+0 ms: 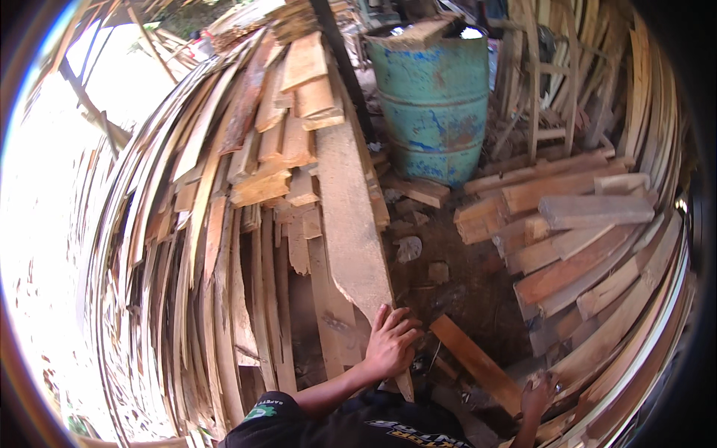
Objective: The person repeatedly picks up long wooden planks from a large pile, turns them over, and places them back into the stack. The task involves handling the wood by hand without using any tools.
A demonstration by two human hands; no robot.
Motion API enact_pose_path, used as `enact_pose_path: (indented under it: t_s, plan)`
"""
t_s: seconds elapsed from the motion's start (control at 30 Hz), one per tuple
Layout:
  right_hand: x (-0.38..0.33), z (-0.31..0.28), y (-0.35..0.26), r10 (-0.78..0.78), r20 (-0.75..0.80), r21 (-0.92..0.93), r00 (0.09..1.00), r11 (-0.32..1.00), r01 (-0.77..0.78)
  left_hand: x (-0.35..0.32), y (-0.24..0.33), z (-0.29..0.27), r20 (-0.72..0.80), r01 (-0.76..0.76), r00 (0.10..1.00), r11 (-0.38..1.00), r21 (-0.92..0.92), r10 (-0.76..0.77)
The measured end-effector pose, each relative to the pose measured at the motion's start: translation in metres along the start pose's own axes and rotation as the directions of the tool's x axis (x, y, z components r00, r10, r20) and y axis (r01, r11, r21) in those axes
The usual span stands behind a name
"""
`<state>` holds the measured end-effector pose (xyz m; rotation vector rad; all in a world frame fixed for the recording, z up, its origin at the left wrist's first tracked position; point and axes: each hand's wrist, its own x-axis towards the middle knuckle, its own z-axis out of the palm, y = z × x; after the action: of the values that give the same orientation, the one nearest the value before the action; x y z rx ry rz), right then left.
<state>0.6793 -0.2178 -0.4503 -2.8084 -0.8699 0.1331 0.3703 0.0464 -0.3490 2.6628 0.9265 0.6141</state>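
A long pale plank (349, 216) leans over a pile of boards (254, 224) and runs down toward me. My left hand (390, 343) is closed on the right edge of its tapered near end, fingers wrapped over the top face. My right hand (539, 396) is low at the right, against the bent stack of planks (620, 321). Its fingers are partly hidden, and I cannot tell whether it holds anything. A short reddish board (478, 364) lies on the ground between my two hands.
A rusty blue-green metal drum (437, 104) stands at the back with wood scraps on top. Thick short boards (575, 213) are stacked at the right. Dark dirt floor (455, 276) with small offcuts lies between the piles. A wooden frame (539, 97) leans behind the drum.
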Motion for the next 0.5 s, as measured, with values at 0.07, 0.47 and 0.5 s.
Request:
enact_pose_path:
  t_s: [0.07,0.47,0.5]
  plan:
    - [0.000,-0.007,-0.005,-0.013,0.012,-0.028,1.000,1.000,0.014,-0.002,-0.001,0.001,0.026,0.014,1.000,1.000,0.013,-0.014]
    - [-0.001,0.001,0.002,-0.046,-0.058,0.070,0.997,0.996,0.050,-0.014,0.007,-0.005,-0.123,0.001,0.992,0.999,0.042,0.004]
    - [-0.002,-0.003,-0.004,-0.047,-0.042,0.079,0.998,0.996,0.050,-0.017,0.007,-0.008,-0.130,-0.003,0.991,0.999,0.033,0.007]
